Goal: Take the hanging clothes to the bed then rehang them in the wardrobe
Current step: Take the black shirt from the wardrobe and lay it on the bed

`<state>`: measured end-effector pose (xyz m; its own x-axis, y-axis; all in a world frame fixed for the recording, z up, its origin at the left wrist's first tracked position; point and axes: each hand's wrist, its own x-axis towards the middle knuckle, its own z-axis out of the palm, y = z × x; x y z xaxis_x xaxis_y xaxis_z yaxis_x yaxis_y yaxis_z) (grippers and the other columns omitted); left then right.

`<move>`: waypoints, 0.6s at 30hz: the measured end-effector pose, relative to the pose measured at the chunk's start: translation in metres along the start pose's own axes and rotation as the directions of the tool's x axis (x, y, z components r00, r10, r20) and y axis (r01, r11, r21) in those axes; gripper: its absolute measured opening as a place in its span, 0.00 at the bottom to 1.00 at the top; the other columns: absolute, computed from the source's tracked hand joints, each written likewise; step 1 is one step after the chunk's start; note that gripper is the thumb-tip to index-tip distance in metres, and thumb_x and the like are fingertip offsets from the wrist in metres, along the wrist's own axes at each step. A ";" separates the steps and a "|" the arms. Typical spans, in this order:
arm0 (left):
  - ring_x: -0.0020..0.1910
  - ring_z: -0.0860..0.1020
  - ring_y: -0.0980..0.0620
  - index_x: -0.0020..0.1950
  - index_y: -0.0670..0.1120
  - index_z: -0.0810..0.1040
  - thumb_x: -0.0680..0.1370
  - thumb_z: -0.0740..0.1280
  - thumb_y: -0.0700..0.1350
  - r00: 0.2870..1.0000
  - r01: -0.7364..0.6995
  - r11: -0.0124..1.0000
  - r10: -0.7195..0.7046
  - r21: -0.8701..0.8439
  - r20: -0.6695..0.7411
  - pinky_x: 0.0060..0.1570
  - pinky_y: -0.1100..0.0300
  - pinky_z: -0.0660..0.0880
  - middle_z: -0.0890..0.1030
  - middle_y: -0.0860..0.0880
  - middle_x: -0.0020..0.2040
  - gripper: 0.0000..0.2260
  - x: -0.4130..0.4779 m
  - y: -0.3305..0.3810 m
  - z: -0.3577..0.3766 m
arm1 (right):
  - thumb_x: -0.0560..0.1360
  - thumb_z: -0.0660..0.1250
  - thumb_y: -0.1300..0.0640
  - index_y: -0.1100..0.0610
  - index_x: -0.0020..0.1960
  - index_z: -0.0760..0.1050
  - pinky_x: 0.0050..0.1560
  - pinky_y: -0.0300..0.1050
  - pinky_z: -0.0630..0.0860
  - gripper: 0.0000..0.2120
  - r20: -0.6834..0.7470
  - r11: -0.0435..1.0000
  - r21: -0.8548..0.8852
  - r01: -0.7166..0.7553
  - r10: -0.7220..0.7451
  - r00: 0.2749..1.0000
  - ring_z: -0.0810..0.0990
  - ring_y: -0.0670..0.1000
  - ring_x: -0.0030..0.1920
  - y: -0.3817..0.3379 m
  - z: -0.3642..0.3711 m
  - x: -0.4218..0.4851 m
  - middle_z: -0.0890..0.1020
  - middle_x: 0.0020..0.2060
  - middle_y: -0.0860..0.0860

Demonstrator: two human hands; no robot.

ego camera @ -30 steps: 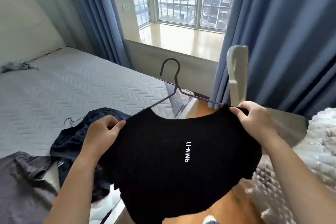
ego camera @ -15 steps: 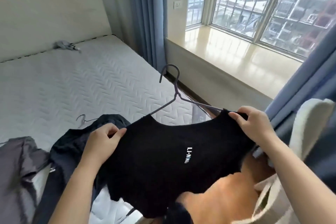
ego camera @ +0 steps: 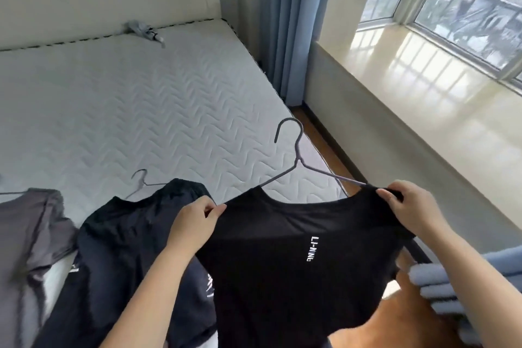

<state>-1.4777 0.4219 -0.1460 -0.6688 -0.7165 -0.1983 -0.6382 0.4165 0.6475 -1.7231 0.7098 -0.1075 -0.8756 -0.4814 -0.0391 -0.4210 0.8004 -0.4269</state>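
1. Now the turn is nearly done: a second ago the window filled the view, and here the white quilted mattress of the bed (ego camera: 141,107) lies ahead.
2. Both grips are unchanged. The left hand (ego camera: 195,223) and right hand (ego camera: 409,206) each pinch a shoulder of the black T-shirt with white lettering (ego camera: 282,277), which is on its grey wire hanger (ego camera: 296,161).
3. It's held over the bed's near corner, beside the dark navy garment (ego camera: 121,248) lying there.
4. Laying it down looks next.

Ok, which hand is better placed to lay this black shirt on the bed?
Left, probably. The left hand pinches the black LI-NING T-shirt over the mattress, beside the dark garment lying there; the right hand grips it out past the mattress edge.
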 end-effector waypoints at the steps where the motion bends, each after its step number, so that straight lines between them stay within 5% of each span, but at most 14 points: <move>1: 0.40 0.75 0.51 0.41 0.46 0.73 0.78 0.62 0.51 0.999 0.029 0.999 -0.029 0.030 0.016 0.37 0.59 0.69 0.78 0.50 0.38 0.10 0.011 -0.004 0.007 | 0.76 0.63 0.57 0.55 0.40 0.72 0.42 0.44 0.64 0.06 0.045 0.999 -0.023 0.027 -0.026 0.999 0.72 0.55 0.42 0.004 0.010 0.018 0.75 0.38 0.53; 8: 0.42 0.75 0.49 0.45 0.46 0.71 0.80 0.56 0.45 0.932 0.334 0.925 -0.353 0.182 0.084 0.41 0.56 0.70 0.77 0.49 0.43 0.07 0.069 -0.046 0.054 | 0.77 0.59 0.60 0.57 0.47 0.74 0.48 0.49 0.70 0.05 0.347 0.979 -0.051 0.197 -0.168 0.923 0.76 0.60 0.50 0.020 0.100 0.135 0.73 0.41 0.52; 18: 0.43 0.74 0.47 0.46 0.42 0.71 0.80 0.56 0.42 0.935 0.352 0.911 -0.352 0.215 -0.037 0.37 0.57 0.69 0.76 0.46 0.45 0.07 0.195 -0.080 0.104 | 0.78 0.57 0.61 0.61 0.55 0.74 0.50 0.52 0.71 0.10 0.344 0.991 -0.043 0.129 -0.106 0.933 0.75 0.62 0.52 0.029 0.221 0.254 0.77 0.49 0.61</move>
<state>-1.5967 0.3066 -0.3127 -0.3865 -0.8376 -0.3860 -0.8987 0.2479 0.3619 -1.9058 0.5319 -0.3299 -0.6907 -0.6571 -0.3020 -0.5401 0.7464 -0.3888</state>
